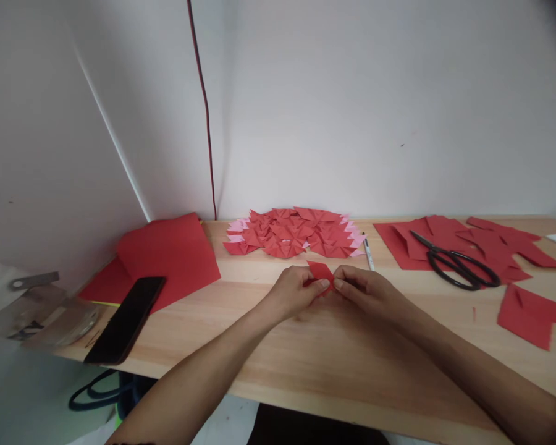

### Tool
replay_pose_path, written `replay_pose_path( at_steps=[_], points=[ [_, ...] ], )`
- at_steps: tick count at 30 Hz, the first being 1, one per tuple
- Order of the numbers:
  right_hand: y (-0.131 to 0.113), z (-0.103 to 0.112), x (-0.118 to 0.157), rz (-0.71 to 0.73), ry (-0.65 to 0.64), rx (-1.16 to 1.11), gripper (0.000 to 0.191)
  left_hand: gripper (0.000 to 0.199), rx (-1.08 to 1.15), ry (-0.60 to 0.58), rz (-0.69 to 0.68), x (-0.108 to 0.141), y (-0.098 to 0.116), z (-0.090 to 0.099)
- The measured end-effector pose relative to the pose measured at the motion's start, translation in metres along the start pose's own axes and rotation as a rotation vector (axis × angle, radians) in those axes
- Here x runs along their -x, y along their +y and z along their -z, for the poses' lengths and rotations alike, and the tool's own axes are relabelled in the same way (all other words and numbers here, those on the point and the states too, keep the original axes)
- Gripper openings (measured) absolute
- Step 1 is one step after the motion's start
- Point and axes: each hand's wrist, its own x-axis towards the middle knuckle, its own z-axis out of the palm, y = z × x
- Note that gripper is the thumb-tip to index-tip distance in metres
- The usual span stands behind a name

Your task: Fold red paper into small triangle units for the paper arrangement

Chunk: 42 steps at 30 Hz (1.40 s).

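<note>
Between my two hands, a little above the wooden table (259, 346), is a small folded piece of red paper (320, 271). My left hand (296, 289) pinches its left side, thumb lying across the front. At its right edge my right hand (362, 285) pinches it between thumb and fingertips. Part of the paper is hidden behind the fingers. Just beyond my hands lies a pile of folded red and pink paper pieces (287, 233), with a white pen (369, 253) at its right end.
Black-handled scissors (458, 264) rest on cut red paper (398, 244) at the right, and more red scraps (526, 318) lie nearer. To the left are large red sheets (171, 259), a black phone (127, 318) and a clear plastic container (55, 321). A wall stands behind the table.
</note>
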Motion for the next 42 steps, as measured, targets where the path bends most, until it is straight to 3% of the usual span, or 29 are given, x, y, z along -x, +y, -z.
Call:
replay_pose_path(
  at_steps=[7,13,19,42],
  points=[
    [0.0,-0.002,0.001,0.003,0.019,0.058,0.028,0.021,0.131,-0.092,0.044,0.0,-0.003,0.0],
    [0.001,-0.001,0.0,0.016,0.028,0.029,0.028,0.029,0.217,-0.12,0.021,0.0,-0.007,0.0],
    [0.004,-0.003,0.0,-0.005,0.02,0.054,0.029,0.033,0.106,-0.038,-0.053,-0.001,-0.008,-0.001],
    [-0.001,-0.003,0.0,-0.004,-0.023,0.008,0.031,0.037,0.168,-0.103,-0.003,0.0,0.003,0.003]
  ],
)
